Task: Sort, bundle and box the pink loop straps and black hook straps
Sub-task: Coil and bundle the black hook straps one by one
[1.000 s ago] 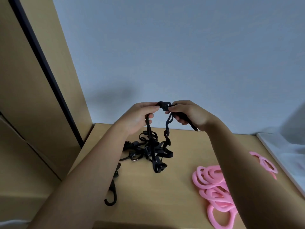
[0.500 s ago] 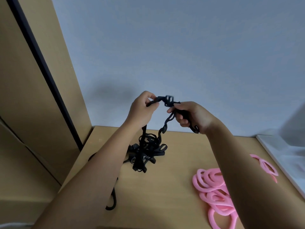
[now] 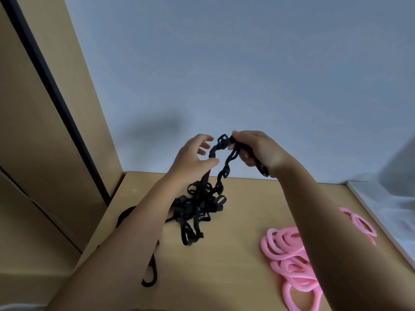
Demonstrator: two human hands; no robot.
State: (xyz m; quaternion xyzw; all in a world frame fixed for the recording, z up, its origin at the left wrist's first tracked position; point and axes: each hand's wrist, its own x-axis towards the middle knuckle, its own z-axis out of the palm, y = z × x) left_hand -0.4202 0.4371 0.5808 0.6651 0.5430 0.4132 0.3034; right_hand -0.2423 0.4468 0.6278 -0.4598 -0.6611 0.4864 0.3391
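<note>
My right hand (image 3: pixel 258 151) grips one end of a black hook strap (image 3: pixel 225 167) above the wooden table (image 3: pixel 247 209); its buckle end sticks out to the left of my fingers. The chain-like strap hangs down into a tangle of black hook straps (image 3: pixel 197 209) on the table. My left hand (image 3: pixel 193 158) is beside the hanging strap with fingers spread and loose; only the thumb is near the strap. A black hook (image 3: pixel 149 274) lies near the table's left edge, partly behind my left forearm. Pink loop straps (image 3: pixel 289 259) lie piled at the right, partly hidden by my right forearm.
One more pink loop strap (image 3: pixel 363 225) lies near the right edge beside a white surface (image 3: pixel 381 205). A grey wall rises behind the table. A tan panel with a black strip (image 3: pixel 56 93) stands on the left.
My left hand has let go of the black strap and spread its fingers. My right hand still holds the strap's end, and the tangle has shifted slightly.
</note>
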